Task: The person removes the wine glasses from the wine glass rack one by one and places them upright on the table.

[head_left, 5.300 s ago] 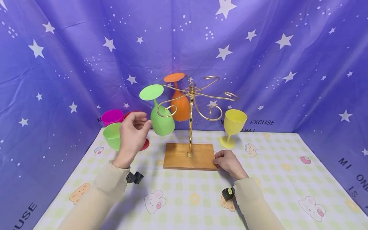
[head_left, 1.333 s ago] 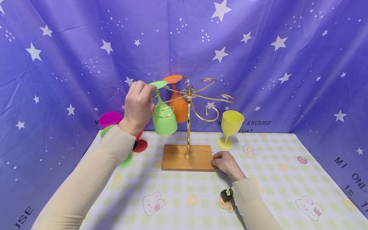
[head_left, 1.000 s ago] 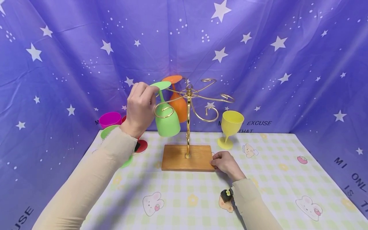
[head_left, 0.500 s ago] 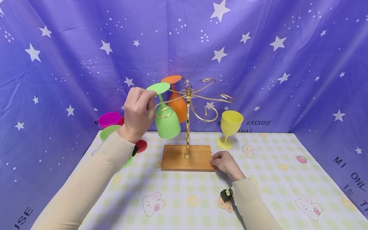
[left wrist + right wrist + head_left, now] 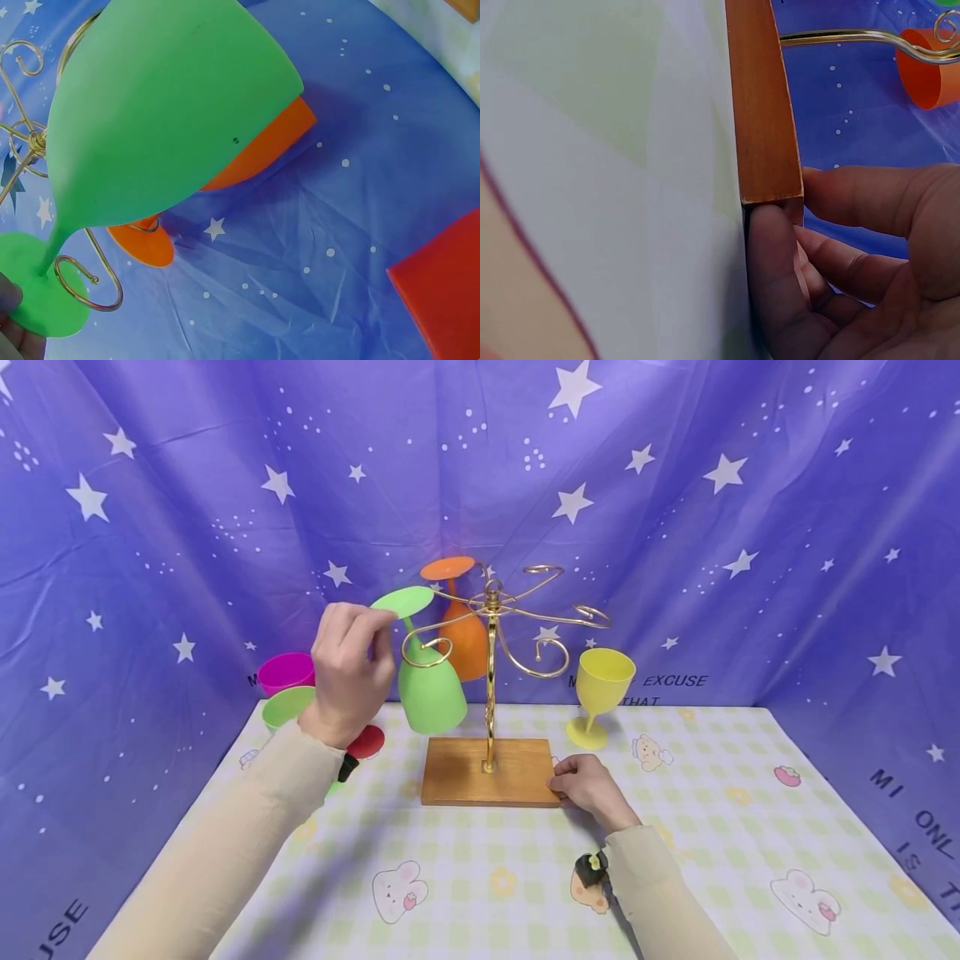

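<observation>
My left hand (image 5: pixel 351 670) pinches the round foot of an upside-down green goblet (image 5: pixel 432 697), whose bowl tilts down to the right. The goblet is beside the front-left curl of a gold wire rack (image 5: pixel 491 693). In the left wrist view the foot (image 5: pixel 52 304) lies by a gold curl, under my fingertips. My right hand (image 5: pixel 596 791) grips the right edge of the rack's wooden base (image 5: pixel 457 772); the right wrist view shows thumb and fingers around the corner of the wood (image 5: pixel 769 135). An orange goblet (image 5: pixel 463 639) hangs upside down on the rack behind the green one.
A yellow goblet (image 5: pixel 606 681) stands upright at the right. Behind my left forearm are a magenta cup (image 5: pixel 287 672), another green goblet (image 5: pixel 287 706) and a red foot (image 5: pixel 366 742). A starry purple curtain (image 5: pixel 675 527) backs the checked tablecloth (image 5: pixel 712 843).
My left hand went up to the green goblet's foot, first moving it right, then lately left and down with more tilt. My right hand has stayed on the base.
</observation>
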The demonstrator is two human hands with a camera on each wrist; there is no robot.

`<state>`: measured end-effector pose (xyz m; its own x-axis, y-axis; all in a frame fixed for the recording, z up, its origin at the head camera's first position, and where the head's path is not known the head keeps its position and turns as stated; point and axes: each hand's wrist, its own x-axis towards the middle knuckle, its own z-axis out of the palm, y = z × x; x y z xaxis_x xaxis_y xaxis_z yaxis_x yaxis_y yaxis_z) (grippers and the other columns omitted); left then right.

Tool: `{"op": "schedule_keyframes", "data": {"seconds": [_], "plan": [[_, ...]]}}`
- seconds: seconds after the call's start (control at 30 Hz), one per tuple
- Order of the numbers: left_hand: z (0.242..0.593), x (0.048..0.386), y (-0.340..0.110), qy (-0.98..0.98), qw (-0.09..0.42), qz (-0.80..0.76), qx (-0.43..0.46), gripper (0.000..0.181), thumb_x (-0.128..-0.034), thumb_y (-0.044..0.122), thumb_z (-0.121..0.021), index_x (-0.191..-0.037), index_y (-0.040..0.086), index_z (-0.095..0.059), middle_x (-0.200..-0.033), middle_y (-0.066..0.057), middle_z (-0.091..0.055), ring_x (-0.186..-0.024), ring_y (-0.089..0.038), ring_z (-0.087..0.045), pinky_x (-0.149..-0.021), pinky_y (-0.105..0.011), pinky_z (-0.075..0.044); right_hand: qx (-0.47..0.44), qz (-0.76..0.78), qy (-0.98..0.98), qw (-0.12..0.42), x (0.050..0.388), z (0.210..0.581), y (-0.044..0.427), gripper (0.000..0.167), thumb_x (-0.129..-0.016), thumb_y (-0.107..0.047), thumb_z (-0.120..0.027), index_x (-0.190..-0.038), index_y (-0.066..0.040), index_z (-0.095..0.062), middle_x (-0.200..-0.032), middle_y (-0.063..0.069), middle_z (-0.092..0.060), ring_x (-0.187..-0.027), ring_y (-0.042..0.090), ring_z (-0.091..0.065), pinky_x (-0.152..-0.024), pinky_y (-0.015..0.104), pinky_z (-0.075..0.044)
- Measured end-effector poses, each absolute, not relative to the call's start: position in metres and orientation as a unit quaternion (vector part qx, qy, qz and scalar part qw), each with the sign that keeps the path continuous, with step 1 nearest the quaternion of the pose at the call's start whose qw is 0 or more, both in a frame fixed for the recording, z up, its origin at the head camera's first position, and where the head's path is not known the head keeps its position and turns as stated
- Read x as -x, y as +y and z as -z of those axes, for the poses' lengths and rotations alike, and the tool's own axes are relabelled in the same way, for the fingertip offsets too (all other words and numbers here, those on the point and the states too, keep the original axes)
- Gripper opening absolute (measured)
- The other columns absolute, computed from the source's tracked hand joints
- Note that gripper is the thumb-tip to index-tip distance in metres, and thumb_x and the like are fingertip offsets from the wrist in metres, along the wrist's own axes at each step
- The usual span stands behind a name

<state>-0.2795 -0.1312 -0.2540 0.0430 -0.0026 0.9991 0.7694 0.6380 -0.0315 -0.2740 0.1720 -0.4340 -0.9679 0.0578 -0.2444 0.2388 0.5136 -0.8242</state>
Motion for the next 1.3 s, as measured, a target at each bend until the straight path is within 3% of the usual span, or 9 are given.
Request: {"op": "schedule_keyframes", "data": {"seconds": [0.9,1.3], "plan": [[0.28,0.271,-0.145,-0.602,0.674,0.358,0.234,0.009,-0.0816,-0.009,-0.059,-0.079,-0.005,-0.066,-0.072,-0.019,-0.054,-0.07,-0.036,-0.05,-0.065,-0.041,-0.038,-0.086,0.489,0.863,0.092,0.274,0.434,0.172,0.017,-0.083,-0.004,-0.065,-0.097,0.004,-0.061,-0.084,0.012,-0.06,-0.07,0.018,-0.059,-0.059,0.03,-0.054],[0.295,0.264,-0.147,-0.591,0.687,0.377,0.194,0.009,-0.0818,-0.007,-0.06,-0.078,-0.003,-0.067,-0.073,-0.019,-0.057,-0.071,-0.035,-0.053,-0.067,-0.035,-0.041,-0.088,0.484,0.866,0.095,0.275,0.435,0.172,0.019,-0.083,-0.005,-0.065,-0.099,0.004,-0.061,-0.086,0.012,-0.061,-0.071,0.018,-0.06,-0.06,0.03,-0.054]]}}
